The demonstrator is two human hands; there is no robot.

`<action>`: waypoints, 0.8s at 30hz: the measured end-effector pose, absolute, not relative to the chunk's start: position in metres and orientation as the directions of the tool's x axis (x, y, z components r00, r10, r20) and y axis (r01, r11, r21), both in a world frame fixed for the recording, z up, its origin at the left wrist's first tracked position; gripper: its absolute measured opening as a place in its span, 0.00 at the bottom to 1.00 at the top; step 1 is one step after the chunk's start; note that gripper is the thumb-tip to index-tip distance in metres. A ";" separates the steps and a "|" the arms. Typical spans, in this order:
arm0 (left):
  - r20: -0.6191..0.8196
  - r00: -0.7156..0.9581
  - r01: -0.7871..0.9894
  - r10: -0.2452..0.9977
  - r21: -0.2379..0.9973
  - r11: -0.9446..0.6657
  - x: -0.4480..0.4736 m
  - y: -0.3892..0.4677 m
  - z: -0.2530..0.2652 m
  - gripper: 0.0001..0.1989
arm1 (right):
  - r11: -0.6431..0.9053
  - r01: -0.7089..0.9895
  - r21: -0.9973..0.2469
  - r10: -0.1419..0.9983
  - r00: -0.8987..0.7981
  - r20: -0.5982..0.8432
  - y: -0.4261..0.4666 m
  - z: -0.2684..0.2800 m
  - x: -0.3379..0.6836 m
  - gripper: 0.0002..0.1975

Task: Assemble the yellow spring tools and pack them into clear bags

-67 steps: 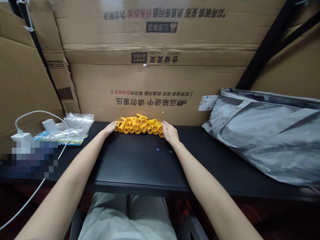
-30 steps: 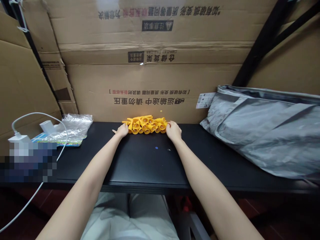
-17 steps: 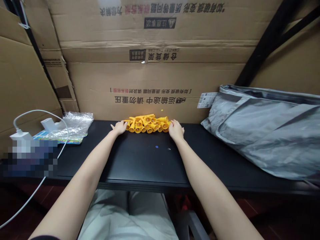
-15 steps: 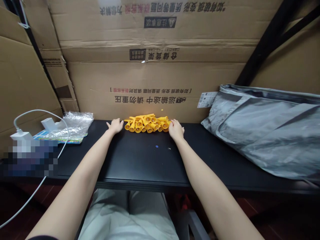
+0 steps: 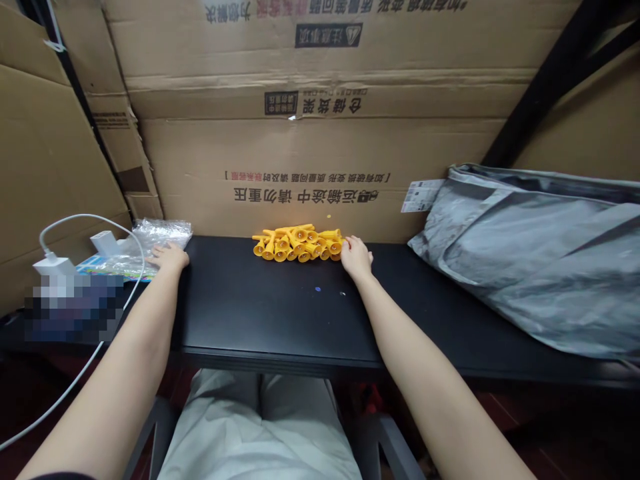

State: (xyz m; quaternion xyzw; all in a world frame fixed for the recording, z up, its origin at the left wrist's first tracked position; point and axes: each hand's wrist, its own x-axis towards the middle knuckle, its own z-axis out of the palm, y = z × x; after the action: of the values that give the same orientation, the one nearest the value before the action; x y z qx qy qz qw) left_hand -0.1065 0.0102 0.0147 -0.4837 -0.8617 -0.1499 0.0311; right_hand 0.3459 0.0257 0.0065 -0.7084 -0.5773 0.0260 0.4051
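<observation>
A heap of yellow horn-shaped plastic pieces (image 5: 299,244) lies on the black tabletop (image 5: 270,307), most with their flared mouths toward me. Against the right end of this heap rests my right hand (image 5: 357,257), its fingers loosely bent and not wrapped around any piece that I can see. My left hand (image 5: 170,257) is over at the left, fingers spread at the edge of a crinkled clear plastic bag (image 5: 163,233). Beneath the bag lies a flat blue and green printed packet (image 5: 120,271), partly covered.
A white charger (image 5: 56,268) with a looping cable (image 5: 136,233) stands at the left beside a blurred-out object. On the right sits a large grey fabric bag (image 5: 530,267). Printed cardboard (image 5: 310,147) walls the back. Small blue (image 5: 318,289) and white specks dot the tabletop.
My left hand has left the left end of the yellow heap and moved left to the plastic bag. My right hand stays at the heap's right end.
</observation>
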 end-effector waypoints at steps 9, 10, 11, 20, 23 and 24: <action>0.179 -0.605 0.786 0.776 0.292 0.545 -0.096 0.005 0.020 0.31 | 0.011 0.805 -0.593 0.830 0.324 0.454 0.028 0.004 0.347 0.21; 0.212 -0.588 0.801 0.780 0.286 0.526 -0.095 0.004 0.022 0.30 | 0.015 0.805 -0.593 0.827 0.323 0.461 0.028 0.003 0.347 0.21; 0.250 -0.566 0.820 0.786 0.275 0.503 -0.092 0.002 0.024 0.29 | 0.020 0.805 -0.593 0.823 0.323 0.467 0.029 0.003 0.347 0.21; 0.538 -0.092 0.994 0.838 0.093 0.049 -0.022 -0.005 0.053 0.29 | 0.002 0.804 -0.595 0.836 0.325 0.442 0.027 0.004 0.346 0.20; 0.527 0.146 0.984 0.837 0.012 -0.180 0.002 -0.015 0.059 0.29 | 0.000 0.804 -0.595 0.836 0.326 0.441 0.026 0.005 0.345 0.20; 0.506 0.213 0.970 0.836 -0.007 -0.242 0.007 -0.018 0.059 0.29 | 0.001 0.806 -0.592 0.834 0.327 0.445 0.026 0.005 0.345 0.20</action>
State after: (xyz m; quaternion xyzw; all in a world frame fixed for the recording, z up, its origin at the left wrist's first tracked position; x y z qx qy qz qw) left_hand 0.0074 -0.0183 0.0594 -0.7612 -0.5932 -0.2043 0.1640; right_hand 0.3455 0.0264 0.0048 -0.7066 -0.5800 0.0173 0.4050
